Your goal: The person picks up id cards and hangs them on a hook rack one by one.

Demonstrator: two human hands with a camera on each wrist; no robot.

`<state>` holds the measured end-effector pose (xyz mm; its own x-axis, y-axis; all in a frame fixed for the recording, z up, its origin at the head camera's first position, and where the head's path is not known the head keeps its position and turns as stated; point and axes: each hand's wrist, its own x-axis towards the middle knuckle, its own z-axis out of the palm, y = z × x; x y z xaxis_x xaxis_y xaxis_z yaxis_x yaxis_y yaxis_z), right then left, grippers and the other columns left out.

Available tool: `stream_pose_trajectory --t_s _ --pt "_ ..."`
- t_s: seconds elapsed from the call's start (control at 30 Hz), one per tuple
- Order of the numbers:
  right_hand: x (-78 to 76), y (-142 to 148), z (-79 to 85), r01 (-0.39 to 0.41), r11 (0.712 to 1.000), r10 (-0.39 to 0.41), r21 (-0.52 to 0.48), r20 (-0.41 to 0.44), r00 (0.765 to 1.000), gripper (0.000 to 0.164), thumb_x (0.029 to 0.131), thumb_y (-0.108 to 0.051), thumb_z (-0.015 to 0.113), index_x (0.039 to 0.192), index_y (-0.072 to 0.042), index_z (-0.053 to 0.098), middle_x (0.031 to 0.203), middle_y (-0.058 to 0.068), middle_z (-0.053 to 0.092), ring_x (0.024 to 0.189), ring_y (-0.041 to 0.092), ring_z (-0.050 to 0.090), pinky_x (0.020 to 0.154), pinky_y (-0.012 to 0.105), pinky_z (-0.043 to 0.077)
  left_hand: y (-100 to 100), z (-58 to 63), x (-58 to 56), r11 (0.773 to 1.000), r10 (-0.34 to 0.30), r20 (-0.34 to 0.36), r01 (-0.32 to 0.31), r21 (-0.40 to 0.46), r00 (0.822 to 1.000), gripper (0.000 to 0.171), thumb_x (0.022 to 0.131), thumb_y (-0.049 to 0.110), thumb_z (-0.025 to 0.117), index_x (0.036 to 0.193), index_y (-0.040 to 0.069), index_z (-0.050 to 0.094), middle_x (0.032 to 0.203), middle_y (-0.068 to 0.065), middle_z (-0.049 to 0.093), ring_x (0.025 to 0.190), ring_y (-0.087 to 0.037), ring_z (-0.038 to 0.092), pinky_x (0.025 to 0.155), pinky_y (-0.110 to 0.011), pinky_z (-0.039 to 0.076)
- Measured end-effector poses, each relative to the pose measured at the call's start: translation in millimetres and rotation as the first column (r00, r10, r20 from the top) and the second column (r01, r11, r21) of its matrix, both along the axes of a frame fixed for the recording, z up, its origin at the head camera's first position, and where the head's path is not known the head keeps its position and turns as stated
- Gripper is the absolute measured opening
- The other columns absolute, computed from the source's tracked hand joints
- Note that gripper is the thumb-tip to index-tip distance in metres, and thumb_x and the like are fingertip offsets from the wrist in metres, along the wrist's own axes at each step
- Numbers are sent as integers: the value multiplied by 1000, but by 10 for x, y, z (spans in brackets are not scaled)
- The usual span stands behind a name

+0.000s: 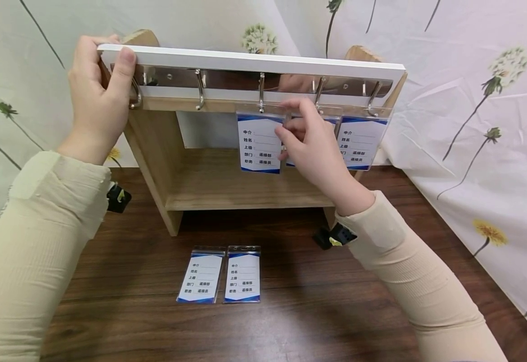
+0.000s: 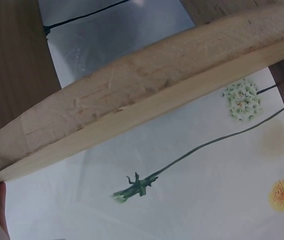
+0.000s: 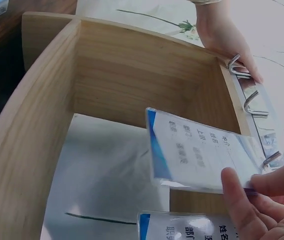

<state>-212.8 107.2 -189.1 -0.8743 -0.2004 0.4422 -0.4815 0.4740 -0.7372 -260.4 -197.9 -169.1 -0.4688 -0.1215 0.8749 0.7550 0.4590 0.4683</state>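
My left hand grips the left end of a white board carrying a metal strip with several hooks. In the left wrist view its fingertip touches the wooden side panel. With thumb and fingers, my right hand pinches the right edge of a clear-sleeved name badge, whose top overlaps the middle hook. Partly behind that hand hangs a second badge. A third badge hangs below the rightmost hook. The two left hooks carry no badge.
Two more badges lie side by side on the dark wooden tabletop in front of the wooden rack. White cloth with a dandelion print stands behind the rack and along its right.
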Motion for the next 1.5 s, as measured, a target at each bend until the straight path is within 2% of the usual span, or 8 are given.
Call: stream_pose_trajectory --t_s 0.17,0.4,0.57,0.77,0.97,1.1,1.27,1.5 --pt "49 53 -108 -7 1000 6 -14 -6 1000 40 98 -9 58 136 -10 46 108 13 73 81 21 71 69 29 59 -17 -7 -11 1000 -4 4 4 -1 1000 14 97 22 55 99 36 52 105 20 52 97 1 48 87 -17 34" --pt "99 144 -229 11 998 -8 -64 48 999 40 98 -7 58 135 -9 45 112 13 71 97 25 71 71 31 59 -6 3 -29 999 31 64 -34 41 997 13 96 20 56 96 33 52 102 19 52 95 2 46 86 -16 32" --pt "139 207 -326 25 996 -20 -85 56 998 38 98 -9 60 134 -9 48 111 14 70 87 23 70 69 30 59 -13 -1 1 1000 21 10 -21 -15 1000 14 97 23 55 98 37 51 103 22 51 95 2 47 85 -16 33" --pt "176 258 -447 26 988 -15 -154 72 997 34 97 -10 62 129 -6 51 108 15 70 79 13 68 68 30 59 -4 0 18 1000 15 3 -15 -27 1000 13 98 24 55 99 37 51 102 22 50 92 2 46 81 -16 32" --pt "198 282 -576 33 974 -11 -226 100 995 28 96 -8 62 123 0 56 107 18 69 83 21 70 68 31 59 4 3 2 1000 17 18 -17 -14 1000 14 97 23 55 98 36 51 100 22 50 91 2 46 81 -15 33" --pt "209 291 -668 39 967 -8 -252 124 992 25 96 -8 62 119 0 59 104 19 68 80 16 69 68 30 59 4 2 -12 1000 28 41 -29 0 999 13 97 22 55 98 34 51 99 21 50 87 3 45 79 -15 32" --pt "214 290 -824 23 943 36 -333 169 985 22 96 -5 62 116 2 60 95 9 69 78 19 69 67 31 60 3 5 2 1000 25 21 -25 -9 999 14 97 23 55 98 36 50 102 21 51 91 2 46 81 -15 33" --pt "248 235 -1029 7 923 88 -385 231 969 22 96 -1 59 116 7 58 100 25 66 73 10 67 66 31 60 -2 -1 10 1000 2 9 -2 -17 1000 13 98 23 54 99 35 51 102 21 51 86 2 45 78 -16 33"
